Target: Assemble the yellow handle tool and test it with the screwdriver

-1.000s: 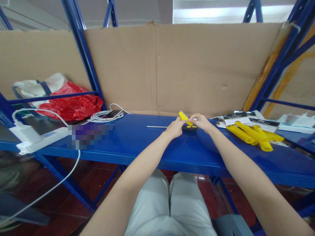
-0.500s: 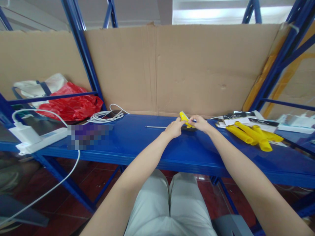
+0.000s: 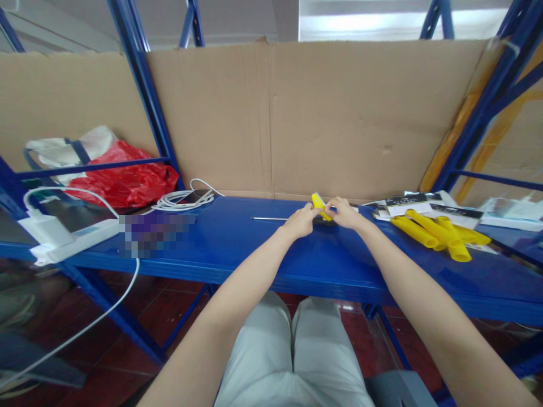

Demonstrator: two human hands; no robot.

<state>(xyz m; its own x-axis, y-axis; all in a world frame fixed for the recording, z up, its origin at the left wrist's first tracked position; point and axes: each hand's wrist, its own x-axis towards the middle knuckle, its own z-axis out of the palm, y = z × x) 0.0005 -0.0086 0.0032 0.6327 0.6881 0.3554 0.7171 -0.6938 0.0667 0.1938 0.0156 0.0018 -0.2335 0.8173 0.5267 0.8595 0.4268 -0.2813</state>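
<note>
My left hand [image 3: 302, 220] is closed on a small yellow piece [image 3: 317, 201] with a pale grey patch near its upper end. From the other side, the bent fingers of my right hand [image 3: 344, 213] pinch the lower part of the same piece. It tilts up to the left between both hands, and its exact kind is hard to make out. Beneath the fingers lies a dark object [image 3: 324, 223], mostly covered. A thin metal rod [image 3: 268, 219] rests on the blue tabletop [image 3: 237, 243], its right end hidden behind my left hand.
Several yellow tubes [image 3: 428, 230] lie at the right, beside black-and-white printed cards [image 3: 407, 202]. A white power strip [image 3: 85, 240], a coiled white cable [image 3: 180, 200] and a red plastic bag [image 3: 127, 178] are on the left. A cardboard panel [image 3: 331, 118] stands along the back.
The yellow piece and my fingers have shifted very slightly. Both hands keep their hold on it, and less of the dark object shows beneath them.
</note>
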